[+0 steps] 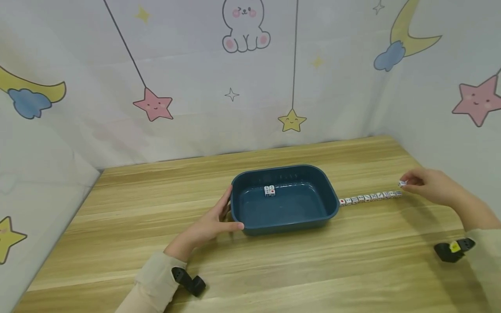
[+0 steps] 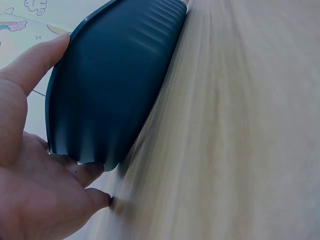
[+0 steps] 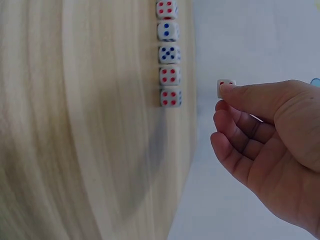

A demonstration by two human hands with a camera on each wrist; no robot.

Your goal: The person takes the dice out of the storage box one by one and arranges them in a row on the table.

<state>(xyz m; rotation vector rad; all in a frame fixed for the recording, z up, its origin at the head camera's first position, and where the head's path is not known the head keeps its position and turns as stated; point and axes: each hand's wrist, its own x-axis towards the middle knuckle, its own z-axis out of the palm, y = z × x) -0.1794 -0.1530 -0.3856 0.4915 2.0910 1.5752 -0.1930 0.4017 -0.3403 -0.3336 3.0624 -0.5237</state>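
Note:
A dark blue tray (image 1: pixel 332 204) stands in the middle of the wooden table with two white dice (image 1: pixel 269 190) inside near its far wall. My left hand (image 1: pixel 233 208) rests against the tray's left end with fingers fairly straight; in the left wrist view the hand (image 2: pixel 75 125) spans the tray wall (image 2: pixel 115 80). A row of several white dice (image 1: pixel 369 198) runs right from the tray. My right hand (image 1: pixel 408 183) pinches one white die (image 1: pixel 402 183) just above the row's far end; the right wrist view shows that die (image 3: pixel 226 88) at the fingertips (image 3: pixel 235 92), beside the row (image 3: pixel 169 55).
Cartoon-printed fabric walls (image 1: pixel 250 87) close in the table at the back and both sides. The right wall stands close behind my right hand. Black wrist cameras (image 1: pixel 189 281) (image 1: pixel 452 250) sit on both sleeves. Bare wood (image 1: pixel 313 269) lies in front of the tray.

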